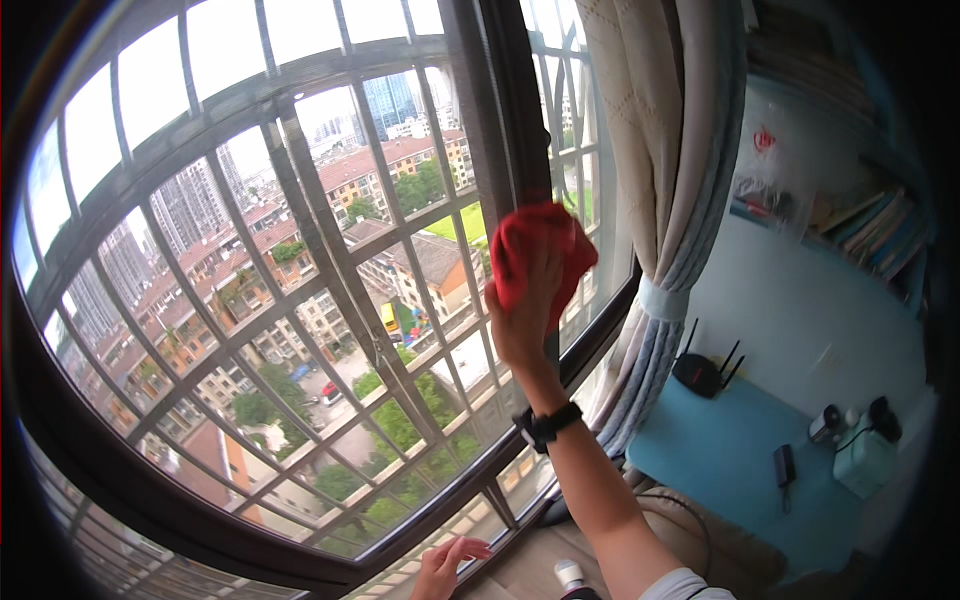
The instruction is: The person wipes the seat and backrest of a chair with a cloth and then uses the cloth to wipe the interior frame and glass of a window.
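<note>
My right hand, with a black watch on its wrist, is raised to the window. Its fingers are pressed into a bunched red cloth, which lies against the dark upright window frame and partly hides it. Low in the view, near the bottom rail of the window, is my left hand. Its fingers are stretched out to the right and hold nothing. The large window pane fills the left side, with a metal grille outside it.
A tied curtain hangs right of the window. Beyond it, a light blue desk bears a black router, a dark handheld device and a pale green box. Books stand on a shelf above. Below is a foot.
</note>
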`<state>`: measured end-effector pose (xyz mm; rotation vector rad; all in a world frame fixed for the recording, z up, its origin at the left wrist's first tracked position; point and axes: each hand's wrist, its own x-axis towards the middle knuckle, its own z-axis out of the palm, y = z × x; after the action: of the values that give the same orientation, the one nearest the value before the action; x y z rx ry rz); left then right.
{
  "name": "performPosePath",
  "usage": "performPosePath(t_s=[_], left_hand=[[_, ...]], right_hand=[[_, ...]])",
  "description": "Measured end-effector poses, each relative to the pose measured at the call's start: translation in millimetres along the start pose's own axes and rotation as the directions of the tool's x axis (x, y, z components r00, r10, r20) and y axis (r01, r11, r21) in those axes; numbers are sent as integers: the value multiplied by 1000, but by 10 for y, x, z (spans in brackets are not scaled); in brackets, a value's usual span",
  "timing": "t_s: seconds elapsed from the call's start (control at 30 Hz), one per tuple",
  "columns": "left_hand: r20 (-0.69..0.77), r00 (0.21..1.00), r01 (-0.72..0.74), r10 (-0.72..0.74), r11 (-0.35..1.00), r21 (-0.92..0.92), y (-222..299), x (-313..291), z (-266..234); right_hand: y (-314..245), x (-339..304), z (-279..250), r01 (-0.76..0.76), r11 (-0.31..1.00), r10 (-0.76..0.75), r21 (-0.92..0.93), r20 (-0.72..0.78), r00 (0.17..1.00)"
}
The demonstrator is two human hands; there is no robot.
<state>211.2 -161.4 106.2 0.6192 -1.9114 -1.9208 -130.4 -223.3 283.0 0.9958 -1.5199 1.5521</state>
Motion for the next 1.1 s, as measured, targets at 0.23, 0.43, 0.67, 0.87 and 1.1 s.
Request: performPosePath(t_s=[0.23, 0.43, 0.67, 0.87, 1.1], left_hand=[[79, 983, 163, -164, 986, 18, 11, 203, 73], [68, 996, 43, -54, 987, 155, 152, 559, 162], [80, 996, 31, -44, 988, 151, 222, 895, 483], [21, 999, 41, -44, 991, 130, 164, 975, 573], [-6, 991, 130, -130, 989, 71, 101, 1121, 693]], right_hand=[[794, -1680, -190, -499, 857, 468, 132, 210, 859], [554, -861, 62, -458, 775, 495, 436, 33, 868], [-21, 745, -129, -38, 991, 37, 129, 13, 999], [492, -451, -195, -230, 964, 214, 135, 124, 969], [1384, -2627, -271, -748, 458, 731, 480, 275, 624]])
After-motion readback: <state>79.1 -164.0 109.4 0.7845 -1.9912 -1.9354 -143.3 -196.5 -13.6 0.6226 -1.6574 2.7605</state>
